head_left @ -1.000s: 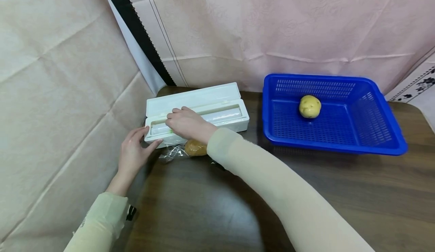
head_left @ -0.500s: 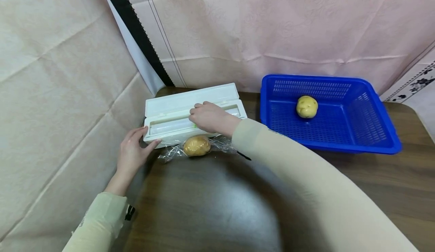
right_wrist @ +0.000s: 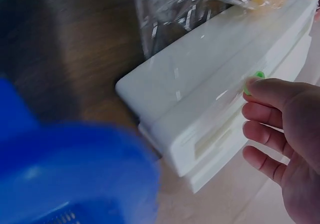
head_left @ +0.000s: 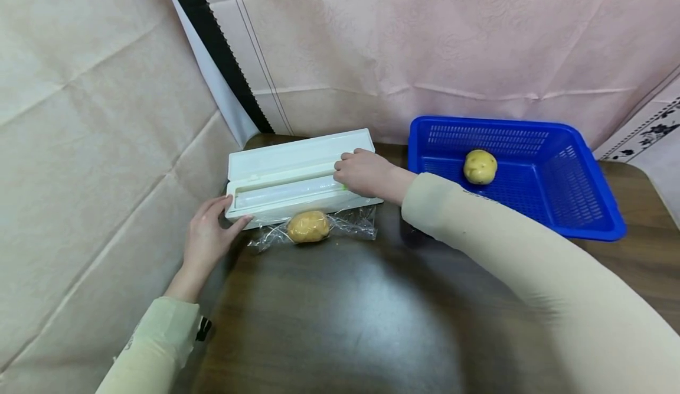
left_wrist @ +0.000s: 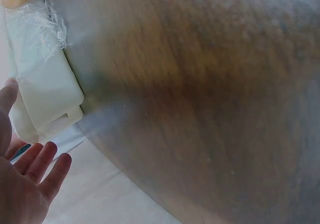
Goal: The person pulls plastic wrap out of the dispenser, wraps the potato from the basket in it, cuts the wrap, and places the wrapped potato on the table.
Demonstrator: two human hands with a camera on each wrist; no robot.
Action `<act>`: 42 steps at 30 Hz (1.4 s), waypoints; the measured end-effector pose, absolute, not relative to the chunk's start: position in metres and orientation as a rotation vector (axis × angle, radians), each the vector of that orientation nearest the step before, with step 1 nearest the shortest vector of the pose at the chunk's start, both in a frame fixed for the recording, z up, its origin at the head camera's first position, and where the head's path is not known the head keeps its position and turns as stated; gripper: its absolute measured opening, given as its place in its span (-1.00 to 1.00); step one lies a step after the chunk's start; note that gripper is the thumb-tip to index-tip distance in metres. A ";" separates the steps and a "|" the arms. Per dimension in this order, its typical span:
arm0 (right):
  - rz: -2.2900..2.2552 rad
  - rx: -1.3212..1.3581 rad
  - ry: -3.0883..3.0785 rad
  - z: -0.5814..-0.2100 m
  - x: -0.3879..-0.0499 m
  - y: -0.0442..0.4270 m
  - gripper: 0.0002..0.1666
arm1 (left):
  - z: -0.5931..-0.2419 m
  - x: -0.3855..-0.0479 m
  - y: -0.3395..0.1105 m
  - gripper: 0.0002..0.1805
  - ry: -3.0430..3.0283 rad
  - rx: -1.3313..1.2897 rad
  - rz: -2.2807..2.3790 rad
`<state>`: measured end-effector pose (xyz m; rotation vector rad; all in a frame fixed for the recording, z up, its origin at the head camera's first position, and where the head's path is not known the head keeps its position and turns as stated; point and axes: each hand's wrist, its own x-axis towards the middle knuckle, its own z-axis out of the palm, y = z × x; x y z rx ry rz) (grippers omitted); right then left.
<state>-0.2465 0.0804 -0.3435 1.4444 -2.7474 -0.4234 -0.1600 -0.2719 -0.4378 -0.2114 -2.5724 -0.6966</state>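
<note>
A white cling film dispenser lies with its lid raised, and a roll of film shows in its trough. My left hand holds the left end between thumb and fingers; the other fingers spread free in the left wrist view. Toward the dispenser's right end, my right hand pinches a small green slide cutter between thumb and forefinger. Against the dispenser's front lies a potato under clear cling film, whose edges spread out on both sides.
To the right stands a blue plastic basket with one bare yellow potato inside. The dark wooden table meets cloth-covered walls at the left and back.
My right hand has slid the green cutter rightward along the dispenser, uncovering the wrapped potato and the film's right edge. The left hand stays at the left end.
</note>
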 end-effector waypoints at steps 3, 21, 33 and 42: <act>-0.441 1.446 -2.753 -0.343 -0.248 0.087 -0.75 | -0.438 -0.160 -0.272 -0.37 -2.579 -0.202 -0.695; -0.465 1.446 -2.665 -0.345 -0.252 0.115 -0.84 | -0.441 -0.159 -0.276 -0.36 -2.600 -0.176 -0.686; -0.491 1.429 -2.710 -0.337 -0.247 0.118 -0.82 | -0.439 -0.159 -0.274 -0.35 -2.565 -0.192 -0.688; -0.486 1.470 -2.733 -0.336 -0.248 0.122 -0.80 | -0.440 -0.159 -0.272 -0.36 -2.555 -0.210 -0.681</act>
